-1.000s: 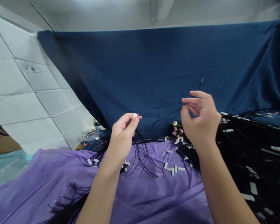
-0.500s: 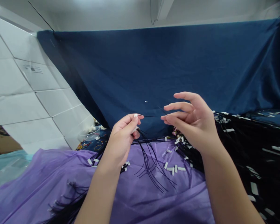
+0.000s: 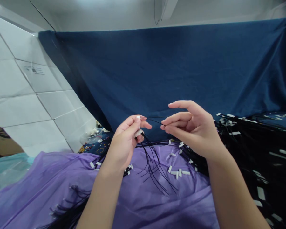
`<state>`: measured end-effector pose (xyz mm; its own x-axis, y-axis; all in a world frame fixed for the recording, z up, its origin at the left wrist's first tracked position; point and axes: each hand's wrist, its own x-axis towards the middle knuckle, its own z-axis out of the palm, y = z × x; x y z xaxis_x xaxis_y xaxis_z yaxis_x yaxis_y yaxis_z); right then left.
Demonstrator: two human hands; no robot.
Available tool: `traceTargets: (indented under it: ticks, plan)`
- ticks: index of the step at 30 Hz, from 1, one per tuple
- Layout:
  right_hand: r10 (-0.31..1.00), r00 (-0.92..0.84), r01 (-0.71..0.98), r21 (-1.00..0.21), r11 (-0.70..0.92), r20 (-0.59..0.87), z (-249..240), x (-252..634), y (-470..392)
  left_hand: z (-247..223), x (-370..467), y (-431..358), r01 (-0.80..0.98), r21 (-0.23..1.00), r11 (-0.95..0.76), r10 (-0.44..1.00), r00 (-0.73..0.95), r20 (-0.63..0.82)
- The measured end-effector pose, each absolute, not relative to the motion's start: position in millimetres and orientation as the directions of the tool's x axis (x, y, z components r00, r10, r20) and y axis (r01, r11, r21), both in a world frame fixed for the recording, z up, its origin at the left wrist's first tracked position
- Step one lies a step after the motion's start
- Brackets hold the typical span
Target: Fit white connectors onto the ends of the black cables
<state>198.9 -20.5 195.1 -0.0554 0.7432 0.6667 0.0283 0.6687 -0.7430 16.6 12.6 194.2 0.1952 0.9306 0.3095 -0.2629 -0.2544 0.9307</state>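
Observation:
My left hand (image 3: 130, 136) pinches black cords between thumb and forefinger, and a small white tag shows in its curled lower fingers. From that hand a bunch of thin black cords (image 3: 154, 168) hangs down over the purple cloth. Two thin strands run rightward from the left fingertips. My right hand (image 3: 190, 127) pinches one black cord (image 3: 154, 120) between thumb and fingertips, its forefinger raised and bent. The other strand passes behind the right fingers, where its end is hidden.
Purple cloth (image 3: 181, 203) covers the work surface, with white tags (image 3: 178, 173) scattered on it. A large heap of black tagged cords (image 3: 257, 152) lies at right. A clear bowl (image 3: 90, 136) stands at left. Behind hangs a dark blue curtain (image 3: 157, 70).
My right hand has moved slightly left and down, nearer my left fingers. Two strands now show between the hands instead of one. My left forefinger area has opened a little.

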Motion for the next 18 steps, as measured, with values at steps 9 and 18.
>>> traceTargets:
  ticks: [9, 18]
  plan:
    - [0.724, -0.037, 0.056, -0.722, 0.69, 0.689, 193.1, 200.5, -18.3, 195.6, 16.6, 11.1, -0.255, 0.941, -0.222, 0.935, 0.219, 0.28]
    - [0.795, -0.016, 0.076, -0.792, 0.606, 0.607, 194.6, 201.8, -17.3, 194.3, 16.8, 12.0, -0.244, 0.936, -0.255, 0.919, 0.24, 0.313]
